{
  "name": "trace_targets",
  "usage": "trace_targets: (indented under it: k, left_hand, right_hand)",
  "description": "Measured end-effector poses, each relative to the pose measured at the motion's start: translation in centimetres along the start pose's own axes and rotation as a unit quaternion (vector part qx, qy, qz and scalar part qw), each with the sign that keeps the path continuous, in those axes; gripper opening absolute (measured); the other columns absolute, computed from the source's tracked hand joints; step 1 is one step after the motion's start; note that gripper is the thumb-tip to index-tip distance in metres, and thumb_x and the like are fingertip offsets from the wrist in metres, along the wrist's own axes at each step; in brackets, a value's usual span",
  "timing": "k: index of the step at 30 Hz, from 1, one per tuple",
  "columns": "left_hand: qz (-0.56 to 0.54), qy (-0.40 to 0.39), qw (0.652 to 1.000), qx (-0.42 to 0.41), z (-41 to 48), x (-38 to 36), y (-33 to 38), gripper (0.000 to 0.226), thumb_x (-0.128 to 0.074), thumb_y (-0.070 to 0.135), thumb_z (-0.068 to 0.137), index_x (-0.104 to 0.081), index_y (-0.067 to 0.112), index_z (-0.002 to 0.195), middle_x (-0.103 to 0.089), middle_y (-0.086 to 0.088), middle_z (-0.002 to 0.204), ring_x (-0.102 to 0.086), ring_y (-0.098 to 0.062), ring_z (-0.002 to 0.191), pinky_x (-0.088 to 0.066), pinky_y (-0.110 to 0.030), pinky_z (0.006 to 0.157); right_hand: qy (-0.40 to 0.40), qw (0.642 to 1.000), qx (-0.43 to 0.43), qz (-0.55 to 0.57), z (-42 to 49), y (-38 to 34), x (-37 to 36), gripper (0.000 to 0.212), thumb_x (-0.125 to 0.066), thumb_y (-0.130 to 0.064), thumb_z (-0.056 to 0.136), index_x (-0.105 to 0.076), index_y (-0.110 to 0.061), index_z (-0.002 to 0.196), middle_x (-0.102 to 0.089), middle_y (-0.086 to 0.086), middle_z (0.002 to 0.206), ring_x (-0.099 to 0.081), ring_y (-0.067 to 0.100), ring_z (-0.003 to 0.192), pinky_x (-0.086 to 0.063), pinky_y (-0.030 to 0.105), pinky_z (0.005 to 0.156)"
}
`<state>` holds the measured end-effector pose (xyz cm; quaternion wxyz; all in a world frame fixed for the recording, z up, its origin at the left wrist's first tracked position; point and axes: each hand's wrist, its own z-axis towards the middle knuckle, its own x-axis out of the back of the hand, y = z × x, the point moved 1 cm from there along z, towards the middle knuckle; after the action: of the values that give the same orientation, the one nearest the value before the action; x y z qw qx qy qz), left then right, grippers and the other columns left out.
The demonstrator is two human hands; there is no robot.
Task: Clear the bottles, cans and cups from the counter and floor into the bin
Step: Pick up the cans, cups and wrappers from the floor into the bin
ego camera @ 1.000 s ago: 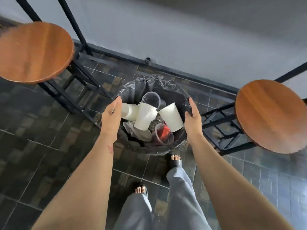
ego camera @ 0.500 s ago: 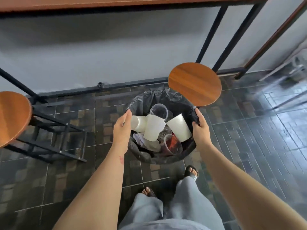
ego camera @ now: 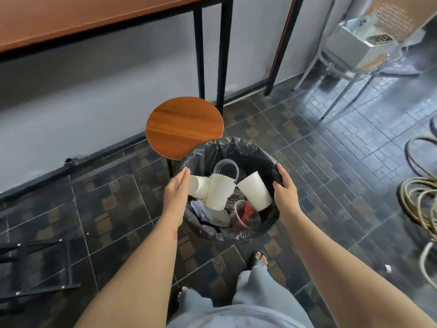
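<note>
Centre frame, the bin [ego camera: 236, 147] already holds a heap of cups [ego camera: 255, 190]. The right hand [ego camera: 285, 189] grips its rim, thumb hooked over; the left hand [ego camera: 176, 189] presses flat against the other side, fingers straight. Only part of the surface [ego camera: 71, 17] shows upper left, so I can't tell what remains.

— What is different from a second ago?
— The bin [ego camera: 236, 236] is further right along the wall. The round stool [ego camera: 184, 126] that was on its right is now behind it to the left, with the bin's rim covering the seat's near edge.
— And the other stool?
— Gone from view. The counter [ego camera: 71, 17] top now shows above, and a metal chair [ego camera: 359, 48] and a coiled hose [ego camera: 421, 204] come in at the right.
</note>
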<state>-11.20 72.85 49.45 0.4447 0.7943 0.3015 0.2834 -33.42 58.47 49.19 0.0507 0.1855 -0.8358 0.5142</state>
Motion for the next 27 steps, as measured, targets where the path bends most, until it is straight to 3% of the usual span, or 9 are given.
trace_targets:
  k: [5,10,15,19,23,27]
  left_hand:
    - [-0.005,-0.015,1.0,-0.002,1.6,-10.8,2.9,0.046,-0.052,0.056,0.094,-0.058,0.034,0.134,-0.054,0.008,0.14,-0.05,-0.01,0.121,-0.038,-0.028,0.094]
    - [-0.023,-0.04,0.999,-0.027,4.0,-20.3,6.8,0.043,-0.053,0.047,0.097,-0.058,0.03,0.136,-0.053,0.01,0.142,-0.048,-0.005,0.122,-0.035,-0.022,0.093]
    - [0.001,-0.067,0.996,-0.062,9.4,-27.8,10.6,0.041,-0.055,0.039,0.098,-0.055,0.032,0.138,-0.047,0.008,0.146,-0.044,-0.005,0.127,-0.035,-0.018,0.091]
    - [0.031,-0.063,0.995,-0.071,15.8,-33.3,13.2,0.042,-0.057,0.029,0.097,-0.055,0.033,0.139,-0.048,0.004,0.143,-0.045,-0.012,0.128,-0.037,-0.024,0.095]
    - [0.03,-0.07,0.994,-0.072,22.7,-38.1,16.7,0.048,-0.06,0.026,0.094,-0.052,0.037,0.14,-0.048,0.012,0.13,-0.046,-0.009,0.121,-0.037,-0.025,0.094]
    - [0.039,-0.05,0.996,-0.063,28.3,-42.0,20.2,0.049,-0.061,0.03,0.094,-0.051,0.045,0.139,-0.047,0.013,0.138,-0.043,-0.006,0.121,-0.037,-0.027,0.098]
  right_hand:
    - [0.024,1.0,-0.006,0.013,6.8,-1.6,7.7,0.06,-0.04,-0.009,0.097,-0.044,-0.048,0.141,-0.054,-0.007,0.135,-0.06,0.013,0.086,-0.052,0.033,0.078]
    - [0.036,0.999,0.0,0.037,13.8,-4.6,14.0,0.057,-0.046,-0.018,0.098,-0.036,-0.049,0.146,-0.053,-0.01,0.131,-0.06,0.016,0.087,-0.053,0.032,0.076]
    - [0.051,0.997,0.005,0.053,22.4,-7.6,16.8,0.056,-0.049,-0.022,0.099,-0.036,-0.049,0.145,-0.048,-0.008,0.142,-0.057,0.02,0.115,-0.051,0.04,0.096]
    - [0.051,0.997,0.013,0.055,30.6,-10.3,17.2,0.054,-0.049,-0.023,0.098,-0.039,-0.052,0.142,-0.046,-0.01,0.147,-0.05,0.022,0.128,-0.044,0.048,0.107]
    - [0.053,0.997,0.013,0.048,38.8,-14.2,17.1,0.053,-0.046,-0.018,0.101,-0.038,-0.045,0.146,-0.045,-0.008,0.147,-0.049,0.018,0.125,-0.044,0.037,0.103]
    - [0.042,0.998,0.008,0.042,46.6,-18.0,16.7,0.054,-0.046,-0.016,0.1,-0.04,-0.046,0.145,-0.048,-0.01,0.143,-0.054,0.015,0.12,-0.049,0.028,0.09]
